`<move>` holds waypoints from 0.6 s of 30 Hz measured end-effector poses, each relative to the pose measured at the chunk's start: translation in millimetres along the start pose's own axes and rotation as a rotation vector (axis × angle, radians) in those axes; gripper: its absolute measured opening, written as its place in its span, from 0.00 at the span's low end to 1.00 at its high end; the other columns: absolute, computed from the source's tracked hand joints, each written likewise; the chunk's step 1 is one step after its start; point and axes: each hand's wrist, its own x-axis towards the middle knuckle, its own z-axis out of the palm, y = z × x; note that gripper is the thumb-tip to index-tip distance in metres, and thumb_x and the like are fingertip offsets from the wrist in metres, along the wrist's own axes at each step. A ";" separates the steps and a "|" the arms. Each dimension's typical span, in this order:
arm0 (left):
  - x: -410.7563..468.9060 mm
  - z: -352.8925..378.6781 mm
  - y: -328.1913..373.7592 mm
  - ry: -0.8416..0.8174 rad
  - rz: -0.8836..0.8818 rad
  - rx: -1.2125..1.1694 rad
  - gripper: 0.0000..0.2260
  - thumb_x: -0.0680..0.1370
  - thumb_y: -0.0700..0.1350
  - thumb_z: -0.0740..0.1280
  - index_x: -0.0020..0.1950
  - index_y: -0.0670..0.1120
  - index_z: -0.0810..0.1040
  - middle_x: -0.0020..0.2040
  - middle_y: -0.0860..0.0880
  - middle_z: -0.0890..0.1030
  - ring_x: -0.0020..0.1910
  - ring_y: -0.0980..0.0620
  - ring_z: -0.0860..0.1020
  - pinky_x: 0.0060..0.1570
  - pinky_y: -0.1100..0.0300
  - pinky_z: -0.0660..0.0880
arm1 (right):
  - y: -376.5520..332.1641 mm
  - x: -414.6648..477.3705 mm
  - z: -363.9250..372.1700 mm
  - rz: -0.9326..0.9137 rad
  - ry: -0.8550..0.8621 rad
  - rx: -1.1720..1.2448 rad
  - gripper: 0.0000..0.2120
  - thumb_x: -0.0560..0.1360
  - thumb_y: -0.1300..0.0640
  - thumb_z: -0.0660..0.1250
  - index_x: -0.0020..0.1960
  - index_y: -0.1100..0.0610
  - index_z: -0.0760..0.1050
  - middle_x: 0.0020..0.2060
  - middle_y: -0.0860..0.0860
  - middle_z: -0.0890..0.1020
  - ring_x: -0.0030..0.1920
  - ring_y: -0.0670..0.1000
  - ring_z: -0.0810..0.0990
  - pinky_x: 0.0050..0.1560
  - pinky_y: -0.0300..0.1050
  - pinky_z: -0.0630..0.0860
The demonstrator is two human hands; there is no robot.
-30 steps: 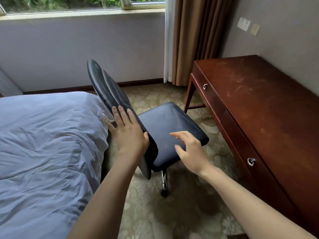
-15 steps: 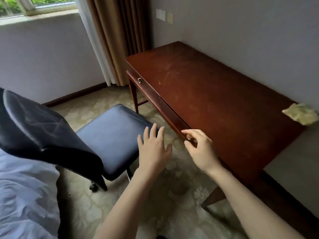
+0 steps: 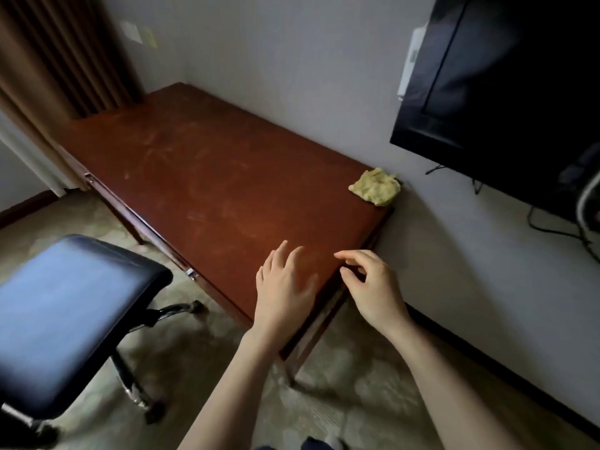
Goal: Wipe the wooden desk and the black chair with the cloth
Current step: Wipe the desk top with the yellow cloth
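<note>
A crumpled yellow cloth lies on the far right corner of the dark red wooden desk, against the wall. The desk top shows dusty smears. My left hand hovers over the desk's near corner, fingers spread and relaxed, holding nothing. My right hand floats just past the desk's near right edge, fingers loosely bent, empty. The cloth is well beyond both hands. The black chair stands at lower left; only its seat and wheeled base show.
A black television hangs on the wall at upper right, cables dangling below it. Brown curtains hang at the far left end of the desk. Two drawer knobs sit on the desk front. Patterned carpet covers the floor.
My view has swung right from the chair and bed to the desk. My left hand left the chair back, and both hands moved over the desk's near corner. The cloth came into view.
</note>
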 end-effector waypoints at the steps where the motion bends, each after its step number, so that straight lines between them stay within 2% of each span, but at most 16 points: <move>1: 3.8 9.0 9.1 -0.016 0.010 -0.009 0.22 0.79 0.51 0.62 0.72 0.53 0.64 0.77 0.48 0.57 0.75 0.46 0.55 0.73 0.48 0.53 | 10.6 1.3 -10.7 0.029 0.006 0.009 0.12 0.77 0.64 0.64 0.57 0.54 0.79 0.53 0.45 0.78 0.53 0.41 0.75 0.52 0.20 0.66; 5: 28.0 43.4 42.7 -0.083 0.047 -0.043 0.21 0.79 0.50 0.63 0.72 0.52 0.66 0.76 0.48 0.60 0.75 0.48 0.57 0.73 0.49 0.56 | 51.5 10.1 -45.1 0.131 0.047 0.027 0.11 0.77 0.63 0.64 0.56 0.52 0.79 0.53 0.44 0.78 0.53 0.41 0.76 0.50 0.22 0.68; 8: 47.2 64.9 60.0 -0.100 0.035 -0.145 0.20 0.79 0.47 0.64 0.70 0.48 0.70 0.72 0.48 0.67 0.72 0.49 0.62 0.70 0.54 0.60 | 72.8 20.2 -54.5 0.174 0.065 0.022 0.11 0.77 0.62 0.64 0.56 0.52 0.79 0.53 0.45 0.78 0.53 0.41 0.75 0.49 0.22 0.67; 10: 63.2 81.5 68.3 -0.135 0.023 -0.186 0.19 0.79 0.46 0.64 0.70 0.47 0.71 0.70 0.48 0.70 0.70 0.50 0.65 0.70 0.53 0.63 | 86.8 29.7 -58.3 0.194 0.062 0.018 0.11 0.77 0.62 0.64 0.57 0.52 0.79 0.53 0.45 0.79 0.53 0.41 0.75 0.50 0.22 0.67; 12: 81.9 96.3 72.3 -0.175 0.009 -0.186 0.19 0.79 0.46 0.63 0.70 0.46 0.70 0.70 0.48 0.70 0.70 0.50 0.66 0.69 0.51 0.63 | 99.3 42.4 -62.0 0.214 0.056 0.014 0.12 0.77 0.62 0.64 0.57 0.52 0.79 0.54 0.45 0.79 0.54 0.41 0.75 0.51 0.23 0.68; 15: 114.4 112.0 75.1 -0.188 0.008 -0.170 0.19 0.79 0.46 0.63 0.70 0.45 0.70 0.70 0.48 0.69 0.70 0.50 0.65 0.69 0.53 0.62 | 117.2 68.7 -67.7 0.226 0.034 -0.024 0.12 0.77 0.62 0.64 0.58 0.53 0.78 0.55 0.47 0.78 0.56 0.43 0.76 0.56 0.32 0.72; 18: 157.4 121.9 75.2 -0.200 0.018 -0.163 0.19 0.79 0.45 0.63 0.70 0.45 0.71 0.71 0.46 0.69 0.71 0.48 0.65 0.69 0.50 0.63 | 137.0 111.3 -66.1 0.232 0.009 -0.105 0.12 0.77 0.62 0.63 0.59 0.54 0.78 0.55 0.47 0.78 0.54 0.42 0.74 0.52 0.27 0.67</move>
